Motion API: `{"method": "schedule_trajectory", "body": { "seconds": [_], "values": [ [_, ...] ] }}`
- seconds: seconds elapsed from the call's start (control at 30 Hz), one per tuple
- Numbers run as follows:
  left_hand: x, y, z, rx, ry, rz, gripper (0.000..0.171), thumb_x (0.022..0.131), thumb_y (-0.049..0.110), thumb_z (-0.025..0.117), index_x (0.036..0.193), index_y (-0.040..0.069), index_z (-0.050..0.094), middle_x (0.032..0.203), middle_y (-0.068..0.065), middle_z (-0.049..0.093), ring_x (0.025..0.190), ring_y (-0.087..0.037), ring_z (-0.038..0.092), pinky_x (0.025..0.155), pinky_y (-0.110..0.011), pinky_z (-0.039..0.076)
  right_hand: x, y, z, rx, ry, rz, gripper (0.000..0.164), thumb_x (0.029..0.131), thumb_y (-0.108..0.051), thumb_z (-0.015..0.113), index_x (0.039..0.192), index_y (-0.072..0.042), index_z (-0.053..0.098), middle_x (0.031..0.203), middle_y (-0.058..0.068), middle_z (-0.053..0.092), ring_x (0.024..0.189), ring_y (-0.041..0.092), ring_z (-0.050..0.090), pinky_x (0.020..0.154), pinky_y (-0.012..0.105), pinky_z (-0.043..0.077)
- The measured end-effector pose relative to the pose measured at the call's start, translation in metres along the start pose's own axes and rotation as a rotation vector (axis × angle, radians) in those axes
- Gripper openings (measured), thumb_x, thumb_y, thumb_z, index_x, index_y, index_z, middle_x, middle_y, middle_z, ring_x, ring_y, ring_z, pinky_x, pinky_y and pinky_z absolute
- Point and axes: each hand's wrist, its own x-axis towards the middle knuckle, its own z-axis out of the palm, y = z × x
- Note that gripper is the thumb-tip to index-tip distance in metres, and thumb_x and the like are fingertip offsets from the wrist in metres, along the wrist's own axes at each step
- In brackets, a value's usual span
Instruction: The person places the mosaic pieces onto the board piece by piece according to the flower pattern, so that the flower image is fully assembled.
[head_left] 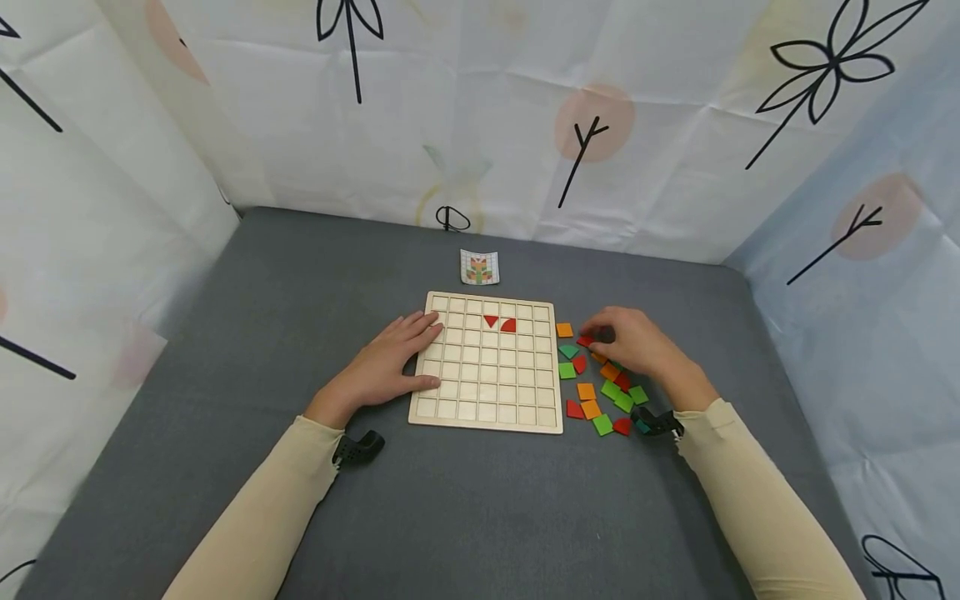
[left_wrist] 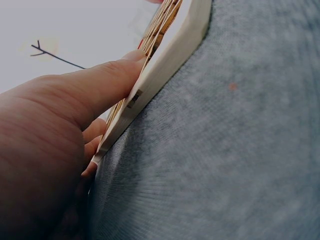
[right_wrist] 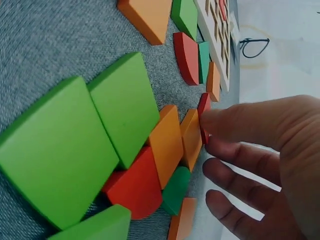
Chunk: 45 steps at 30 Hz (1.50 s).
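A wooden grid board (head_left: 487, 397) lies flat on the grey table. My left hand (head_left: 384, 363) rests on its left edge with fingers spread and fairly straight; the left wrist view shows the thumb (left_wrist: 112, 82) lying over the rim. Two red pieces sit in cells near the board's top, a triangle (head_left: 491, 321) and a quarter-round piece (head_left: 508, 326). To the right of the board, my right hand (head_left: 633, 340) pinches a red tile (right_wrist: 204, 102) between thumb and index finger, low among the loose tiles. The tile's full shape is hidden by the fingers.
Loose orange, green, teal and red tiles lie scattered right of the board, among them a green square (head_left: 566, 371) and an orange square (head_left: 564, 330). A small card (head_left: 479, 268) with a flower-like pattern lies behind the board. Patterned cloth (head_left: 480, 125) hangs round the table.
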Motion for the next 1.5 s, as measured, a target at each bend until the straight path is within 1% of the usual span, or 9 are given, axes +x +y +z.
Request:
{"method": "schedule_trajectory", "body": {
  "seconds": [0.1, 0.27, 0.43, 0.67, 0.87, 1.03, 1.2, 1.37, 1.5],
  "values": [
    [0.000, -0.001, 0.001, 0.001, 0.000, 0.000, 0.094, 0.101, 0.047, 0.077, 0.171, 0.006, 0.031, 0.179, -0.013, 0.020, 0.166, -0.035, 0.012, 0.134, -0.050, 0.006, 0.001, 0.000, 0.001, -0.004, -0.010, -0.004, 0.027, 0.100, -0.005, 0.077, 0.127, -0.003, 0.079, 0.118, 0.012, 0.072, 0.105, 0.033, 0.066, 0.090, 0.055, 0.058],
    [-0.001, -0.001, 0.003, 0.004, -0.003, 0.000, 0.094, 0.101, 0.047, 0.077, 0.172, 0.006, 0.031, 0.179, -0.013, 0.020, 0.166, -0.034, 0.012, 0.134, -0.050, 0.005, 0.003, -0.001, 0.004, -0.009, -0.001, -0.020, 0.023, 0.101, -0.006, 0.077, 0.123, -0.003, 0.080, 0.114, 0.012, 0.072, 0.100, 0.031, 0.067, 0.087, 0.053, 0.058],
    [-0.001, 0.000, 0.001, -0.003, -0.007, -0.007, 0.095, 0.101, 0.047, 0.078, 0.172, 0.006, 0.030, 0.180, -0.012, 0.019, 0.166, -0.033, 0.011, 0.134, -0.048, 0.005, 0.004, -0.001, 0.004, -0.004, -0.011, -0.007, 0.025, 0.101, -0.007, 0.077, 0.125, -0.002, 0.079, 0.116, 0.013, 0.072, 0.102, 0.032, 0.067, 0.088, 0.054, 0.059],
    [-0.003, 0.002, 0.000, -0.014, -0.001, -0.015, 0.094, 0.101, 0.045, 0.078, 0.171, 0.005, 0.031, 0.179, -0.013, 0.019, 0.166, -0.034, 0.011, 0.134, -0.049, 0.005, 0.010, -0.004, 0.004, -0.050, -0.015, -0.036, 0.028, 0.100, -0.008, 0.078, 0.127, -0.003, 0.079, 0.114, 0.011, 0.071, 0.098, 0.029, 0.064, 0.085, 0.052, 0.058],
    [0.000, 0.002, -0.001, 0.002, 0.008, 0.002, 0.094, 0.101, 0.045, 0.078, 0.171, 0.005, 0.031, 0.179, -0.013, 0.020, 0.166, -0.034, 0.011, 0.134, -0.048, 0.005, 0.009, -0.003, 0.004, -0.036, 0.007, -0.015, 0.026, 0.100, -0.008, 0.078, 0.126, -0.003, 0.079, 0.113, 0.011, 0.071, 0.096, 0.029, 0.065, 0.083, 0.051, 0.058],
    [0.001, 0.001, -0.001, -0.008, 0.000, -0.001, 0.094, 0.101, 0.046, 0.078, 0.172, 0.006, 0.031, 0.179, -0.013, 0.020, 0.166, -0.034, 0.011, 0.134, -0.048, 0.005, 0.008, -0.003, 0.003, -0.029, 0.000, -0.012, 0.028, 0.100, -0.009, 0.080, 0.126, -0.002, 0.079, 0.112, 0.011, 0.072, 0.095, 0.028, 0.065, 0.082, 0.050, 0.059],
    [0.000, 0.000, 0.000, -0.001, 0.020, -0.008, 0.093, 0.101, 0.046, 0.077, 0.171, 0.006, 0.032, 0.179, -0.013, 0.020, 0.166, -0.034, 0.012, 0.134, -0.049, 0.006, 0.009, -0.004, 0.002, -0.037, 0.012, -0.022, 0.028, 0.098, -0.008, 0.080, 0.126, -0.003, 0.079, 0.111, 0.011, 0.071, 0.095, 0.029, 0.064, 0.083, 0.051, 0.058],
    [-0.001, 0.002, 0.001, 0.004, -0.001, -0.007, 0.094, 0.101, 0.046, 0.078, 0.171, 0.005, 0.031, 0.179, -0.014, 0.020, 0.166, -0.035, 0.012, 0.134, -0.049, 0.006, 0.008, -0.003, 0.005, -0.046, 0.006, -0.017, 0.027, 0.098, -0.007, 0.079, 0.125, -0.003, 0.079, 0.112, 0.011, 0.071, 0.096, 0.030, 0.063, 0.084, 0.051, 0.058],
    [0.000, 0.004, -0.001, -0.004, 0.002, -0.003, 0.094, 0.100, 0.045, 0.079, 0.171, 0.005, 0.032, 0.179, -0.014, 0.021, 0.166, -0.035, 0.012, 0.134, -0.048, 0.006, 0.007, -0.003, 0.007, -0.047, 0.014, -0.008, 0.027, 0.099, -0.007, 0.078, 0.125, -0.002, 0.078, 0.111, 0.012, 0.071, 0.096, 0.031, 0.063, 0.085, 0.052, 0.058]
  ]
}}
